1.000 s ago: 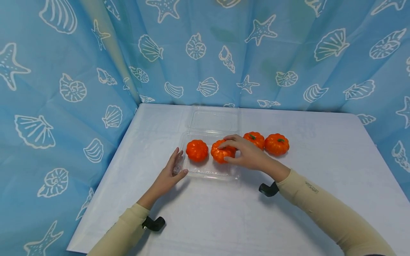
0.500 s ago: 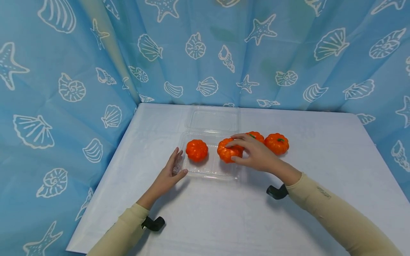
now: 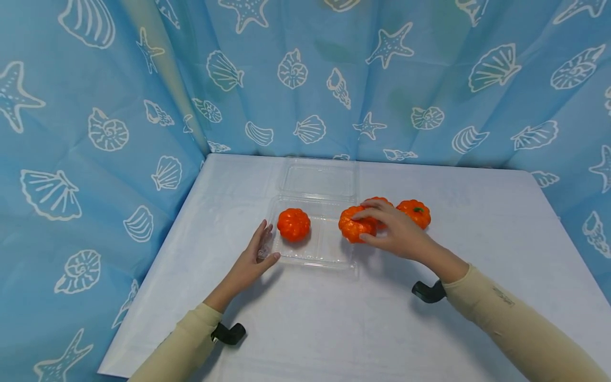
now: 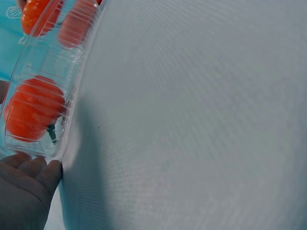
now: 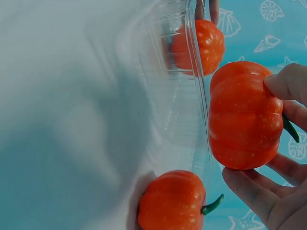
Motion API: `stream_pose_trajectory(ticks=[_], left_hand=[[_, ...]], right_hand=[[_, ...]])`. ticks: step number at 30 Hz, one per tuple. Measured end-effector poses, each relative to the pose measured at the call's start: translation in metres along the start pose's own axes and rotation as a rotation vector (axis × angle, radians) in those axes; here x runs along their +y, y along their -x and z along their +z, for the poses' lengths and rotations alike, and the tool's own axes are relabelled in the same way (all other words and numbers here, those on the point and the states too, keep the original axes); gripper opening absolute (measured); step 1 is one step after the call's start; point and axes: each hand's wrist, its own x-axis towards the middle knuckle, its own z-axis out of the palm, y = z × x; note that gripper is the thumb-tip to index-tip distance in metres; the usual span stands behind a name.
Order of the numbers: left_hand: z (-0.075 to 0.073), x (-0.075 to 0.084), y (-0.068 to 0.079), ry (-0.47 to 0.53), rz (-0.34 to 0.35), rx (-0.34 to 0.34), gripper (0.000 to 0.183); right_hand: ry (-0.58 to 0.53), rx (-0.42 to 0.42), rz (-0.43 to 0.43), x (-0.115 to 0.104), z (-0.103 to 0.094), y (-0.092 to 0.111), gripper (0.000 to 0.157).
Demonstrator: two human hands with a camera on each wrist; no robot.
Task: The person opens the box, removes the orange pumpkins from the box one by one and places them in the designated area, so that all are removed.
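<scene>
My right hand [image 3: 396, 231] grips a small orange toy pumpkin [image 3: 350, 225] between thumb and fingers, raised over the right edge of a clear plastic clamshell box [image 3: 329, 255]. In the right wrist view this held pumpkin [image 5: 245, 117] has a green stem turned toward the palm. A second pumpkin [image 3: 293, 225] sits inside the left part of the box. My left hand [image 3: 249, 265] rests against the box's left end, fingers extended and thumb near its front corner. The left wrist view shows these fingertips [image 4: 36, 165] right at the box's end wall.
Two more pumpkins lie on the white table right of the box: one [image 3: 381, 201] mostly hidden behind my right hand, the other [image 3: 414, 211] farther right. The box's lid [image 3: 317, 179] lies folded back toward the blue seashell curtain [image 3: 334, 79].
My right hand has moved the gripped pumpkin to the right, from inside the box to over its right edge. The left hand and the box have stayed put.
</scene>
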Motion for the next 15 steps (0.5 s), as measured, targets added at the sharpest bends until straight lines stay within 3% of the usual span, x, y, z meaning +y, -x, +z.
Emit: stream_pose_trajectory(ticks=[15], left_hand=[[-0.001,-0.003,0.000,0.002,0.003,0.008,0.089]], right_hand=[[-0.024,0.018,0.111,0.022,-0.011,0.025,0.040]])
